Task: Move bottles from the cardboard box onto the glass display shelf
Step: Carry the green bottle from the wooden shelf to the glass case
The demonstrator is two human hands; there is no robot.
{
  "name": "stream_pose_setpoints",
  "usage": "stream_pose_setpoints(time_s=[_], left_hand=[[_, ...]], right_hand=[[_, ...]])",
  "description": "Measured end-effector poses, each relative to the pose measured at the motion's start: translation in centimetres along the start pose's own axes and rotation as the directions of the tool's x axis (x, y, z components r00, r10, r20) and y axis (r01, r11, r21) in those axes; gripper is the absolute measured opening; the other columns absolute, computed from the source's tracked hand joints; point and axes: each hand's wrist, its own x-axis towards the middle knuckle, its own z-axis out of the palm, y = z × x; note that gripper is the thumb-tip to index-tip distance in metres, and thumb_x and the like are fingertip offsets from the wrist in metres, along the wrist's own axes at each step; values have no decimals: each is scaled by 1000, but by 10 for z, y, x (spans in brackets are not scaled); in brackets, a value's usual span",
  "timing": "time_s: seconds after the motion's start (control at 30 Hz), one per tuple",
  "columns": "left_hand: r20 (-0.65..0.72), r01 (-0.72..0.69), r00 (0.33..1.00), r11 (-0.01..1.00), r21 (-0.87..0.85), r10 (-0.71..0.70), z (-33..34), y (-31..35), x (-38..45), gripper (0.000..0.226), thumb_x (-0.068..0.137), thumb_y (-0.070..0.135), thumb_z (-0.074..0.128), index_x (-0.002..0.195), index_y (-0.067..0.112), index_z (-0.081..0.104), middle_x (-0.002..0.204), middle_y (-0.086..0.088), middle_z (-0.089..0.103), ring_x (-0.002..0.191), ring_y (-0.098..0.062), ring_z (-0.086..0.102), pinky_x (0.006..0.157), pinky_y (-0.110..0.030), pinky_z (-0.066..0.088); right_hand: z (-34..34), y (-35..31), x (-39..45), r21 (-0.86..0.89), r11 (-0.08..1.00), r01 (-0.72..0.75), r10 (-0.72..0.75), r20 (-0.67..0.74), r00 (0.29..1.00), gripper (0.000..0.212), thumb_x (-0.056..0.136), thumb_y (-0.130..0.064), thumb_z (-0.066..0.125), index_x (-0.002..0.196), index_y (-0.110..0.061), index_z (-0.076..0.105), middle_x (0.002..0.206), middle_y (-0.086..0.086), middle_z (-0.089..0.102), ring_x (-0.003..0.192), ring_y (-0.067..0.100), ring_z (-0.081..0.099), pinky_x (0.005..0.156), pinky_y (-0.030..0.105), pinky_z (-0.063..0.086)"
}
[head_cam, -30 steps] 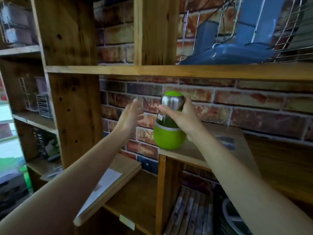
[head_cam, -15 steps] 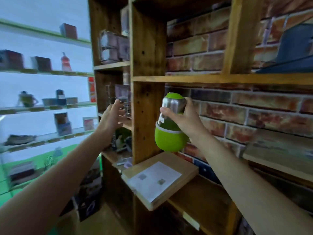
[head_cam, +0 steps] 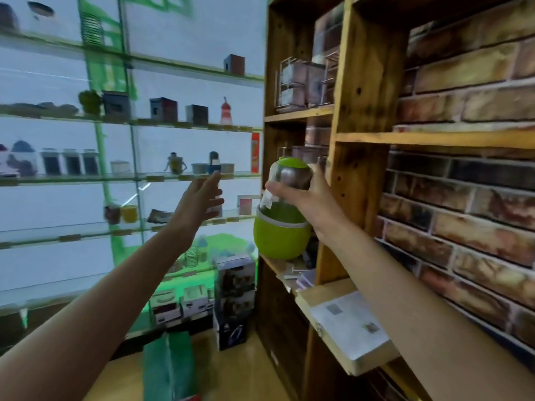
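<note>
1. Against the two earlier views, the scene has swung leftward: a second ago only the wooden shelving unit and its brick backing filled the view, half a second ago the glass display shelf had come into view along the left edge, and now it takes up the whole left half.
2. The bottle, green at lid and base with a steel band between, is still gripped by the right hand, fingers and thumb wrapped round its upper body. It was resting on a wooden ledge a second ago; now it hangs in the air, upright with a slight lean, in front of the wooden shelving unit's left upright and just right of the glass display shelf's right end.
3. The left hand stays empty, fingers straight and spread, held out to the left of the bottle and apart from it, in front of the glass display shelf.
4. Counts: one bottle in hand; two hands, both bare-armed; five glass tiers can be made out to the left of the bottle, though blur makes the goods on them hard to count.
5. One flat wooden board with a paper sheet lies on the wooden unit below and to the right of the bottle.
</note>
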Motion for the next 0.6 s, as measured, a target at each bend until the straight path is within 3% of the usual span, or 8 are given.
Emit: stream_pose_setpoints(time_s=[0.13,0.2,0.27,0.33,0.43,0.53,0.6], left_hand=[[120,-34,993,996,86,24,-29,-4,-11,48,74,61,60,108,27,55,119,-4,63,111,-20,61,93,-37,48],[144,-59,989,992,115,42,-38,-2,-14,45,75,57,63,108,27,57,112,0,65,106,-18,63,90,-34,50],[156,-93,986,982,165,67,-48,2,-11,46,77,49,64,117,27,54,110,3,66,103,-14,64,88,-30,52],[170,-112,983,968,224,74,-61,5,-6,68,70,46,70,130,28,45,119,1,64,108,-13,64,91,-31,53],[98,-109,992,946,304,83,-81,3,0,90,52,47,79,132,30,41,120,1,64,107,-15,64,89,-34,55],[-42,-111,990,933,342,133,-102,-2,1,83,47,51,79,122,33,49,111,4,66,97,-10,66,75,-23,57],[-125,-96,981,933,347,147,-127,-5,3,80,48,50,79,120,30,51,109,2,66,96,-12,66,71,-22,57]], right_hand=[[51,2,20,41,999,14,-18,85,996,71,60,-39,85,117,-21,46,126,7,52,110,21,55,91,41,48],[76,1,28,78,996,32,-42,135,990,74,57,-42,85,117,-20,46,125,8,53,109,21,56,93,42,49],[100,-1,38,108,993,35,-56,191,980,81,52,-47,84,118,-20,45,123,8,54,109,22,57,93,45,49],[121,-4,46,126,991,38,-69,248,966,75,56,-46,83,114,-20,44,121,7,55,108,23,57,94,48,49],[148,-4,59,159,987,22,-71,310,948,69,60,-44,82,113,-19,44,117,5,57,107,23,57,94,48,47],[177,-4,65,229,973,-12,-80,387,918,60,71,-32,79,118,-16,45,117,4,58,109,21,57,94,39,48],[199,-6,71,264,964,1,-116,420,900,64,76,-35,75,128,-16,42,125,2,55,116,18,53,97,34,44]])
